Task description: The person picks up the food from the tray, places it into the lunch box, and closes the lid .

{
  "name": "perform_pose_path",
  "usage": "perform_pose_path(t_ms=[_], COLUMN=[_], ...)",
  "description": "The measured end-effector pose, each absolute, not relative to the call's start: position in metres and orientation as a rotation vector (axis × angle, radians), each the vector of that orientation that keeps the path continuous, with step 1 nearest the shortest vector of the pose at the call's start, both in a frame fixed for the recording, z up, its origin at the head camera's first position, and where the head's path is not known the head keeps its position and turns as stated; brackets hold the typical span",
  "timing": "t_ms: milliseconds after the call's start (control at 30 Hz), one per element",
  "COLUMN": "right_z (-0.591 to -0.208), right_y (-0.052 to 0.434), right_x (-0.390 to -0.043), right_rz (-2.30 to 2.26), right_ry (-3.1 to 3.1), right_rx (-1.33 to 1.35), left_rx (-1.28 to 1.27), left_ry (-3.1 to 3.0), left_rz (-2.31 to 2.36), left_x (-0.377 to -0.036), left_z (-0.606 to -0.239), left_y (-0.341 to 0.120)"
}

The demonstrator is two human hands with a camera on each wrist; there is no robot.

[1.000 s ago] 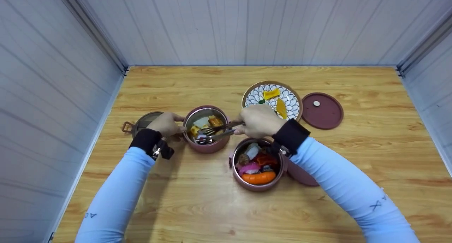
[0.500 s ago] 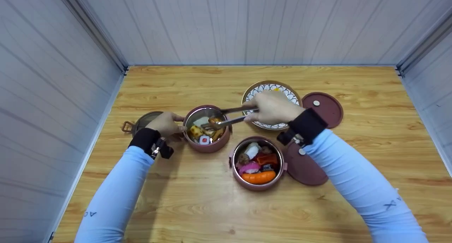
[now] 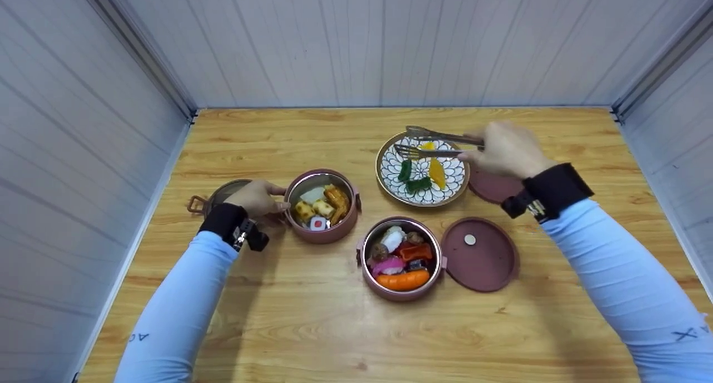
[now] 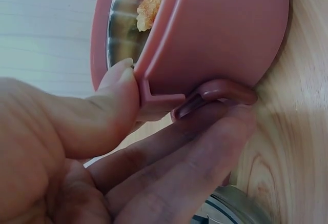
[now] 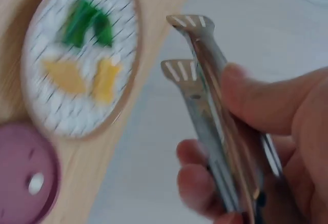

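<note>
My left hand holds the side of a pink round food container with a steel lining. In the left wrist view the thumb presses its rim, and the fingers reach under the clasp. Inside the container lie yellow-brown pieces, a white piece and a sushi roll. My right hand grips metal tongs, their slotted tips apart with nothing between them. In the head view the tongs overlap the far side of a patterned plate bearing green pieces and yellow pieces.
A second pink container stands nearer, packed with an orange sausage-like piece and other food. Beside it lies a maroon lid. Another lid sits partly behind the right hand. A round dish with a brown handle is partly hidden by the left hand.
My right hand has drawn the tongs from the left container rightward to over the plate. The sushi roll and the plate's green pieces now show. The left hand stays at the container.
</note>
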State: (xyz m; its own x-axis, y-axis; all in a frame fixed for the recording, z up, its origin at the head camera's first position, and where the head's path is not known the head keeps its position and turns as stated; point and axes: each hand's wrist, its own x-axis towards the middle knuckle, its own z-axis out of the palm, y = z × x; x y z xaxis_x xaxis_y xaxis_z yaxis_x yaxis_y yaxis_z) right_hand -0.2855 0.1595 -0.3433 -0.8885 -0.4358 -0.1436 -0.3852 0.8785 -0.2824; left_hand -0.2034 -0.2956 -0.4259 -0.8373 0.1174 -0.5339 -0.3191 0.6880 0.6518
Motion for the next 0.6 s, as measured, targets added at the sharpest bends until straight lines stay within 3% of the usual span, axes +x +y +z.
perform_pose_path(t_ms=[200, 600], right_z=[-0.366, -0.396], right_y=[0.179, 0.175], right_x=[-0.302, -0.329], right_rz=[-0.155, -0.064], right_ry=[2.932, 2.982], right_rx=[-0.753, -0.745], left_rx=[-0.2, -0.192], left_ry=[2.28, 2.274], left_rz=[1.126, 1.122], left_x=[-0.206, -0.205], left_z=[-0.429, -0.428], left_y=[-0.301, -0.302])
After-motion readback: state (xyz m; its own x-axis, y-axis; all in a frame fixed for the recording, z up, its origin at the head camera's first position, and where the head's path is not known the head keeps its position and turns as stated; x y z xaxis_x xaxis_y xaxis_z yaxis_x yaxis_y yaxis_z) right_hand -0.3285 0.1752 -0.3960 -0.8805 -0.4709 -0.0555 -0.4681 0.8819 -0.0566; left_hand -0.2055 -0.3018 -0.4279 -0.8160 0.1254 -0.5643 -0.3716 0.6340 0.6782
